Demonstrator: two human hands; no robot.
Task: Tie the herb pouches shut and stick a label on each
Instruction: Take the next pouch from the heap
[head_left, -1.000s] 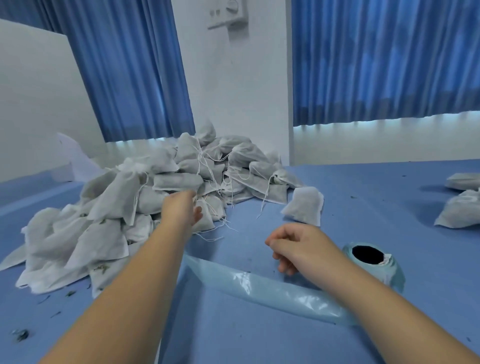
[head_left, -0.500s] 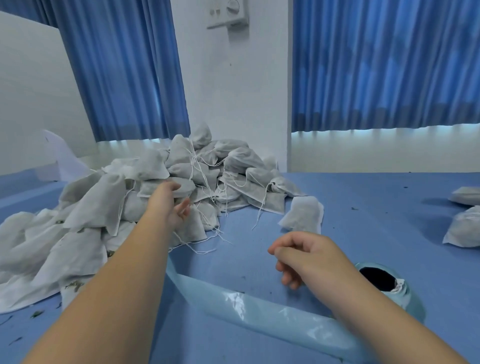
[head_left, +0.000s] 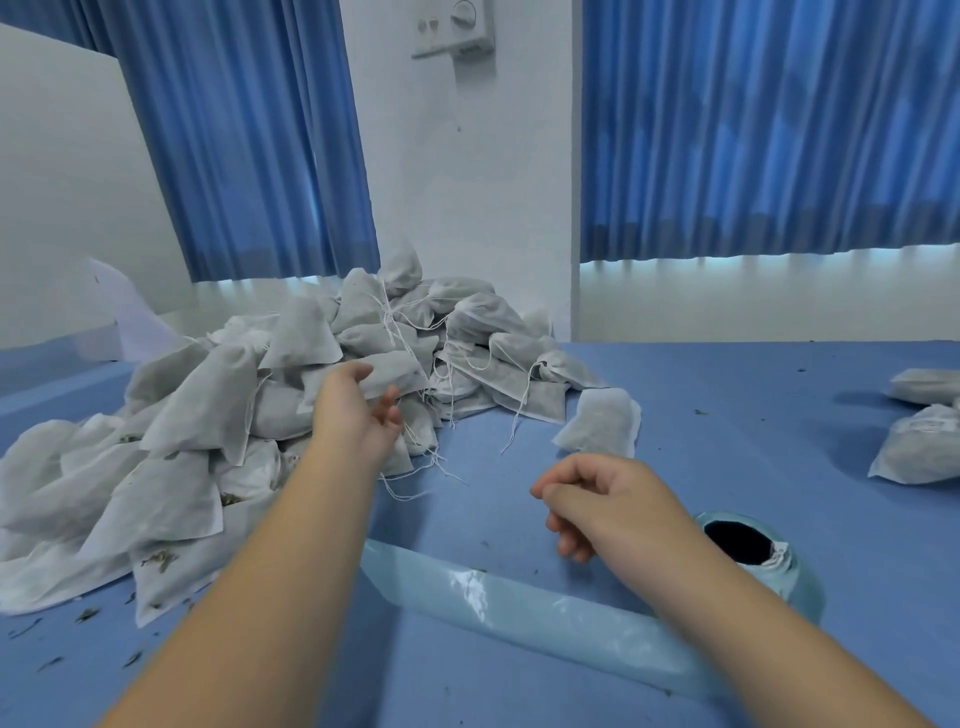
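Left hand pinching one white fabric drawstring herb pouch atop the heap of pouches; right hand loosely curled, empty; best lifted slowly, clear of tangled white strings.

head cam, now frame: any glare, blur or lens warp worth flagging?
Head view: white glare patches on the glossy label strip; fingers of the left hand slightly blurred at the pouch pile; daylight blooms under the curtains; wide-angle lens tilts verticals at frame left; shadows soft.
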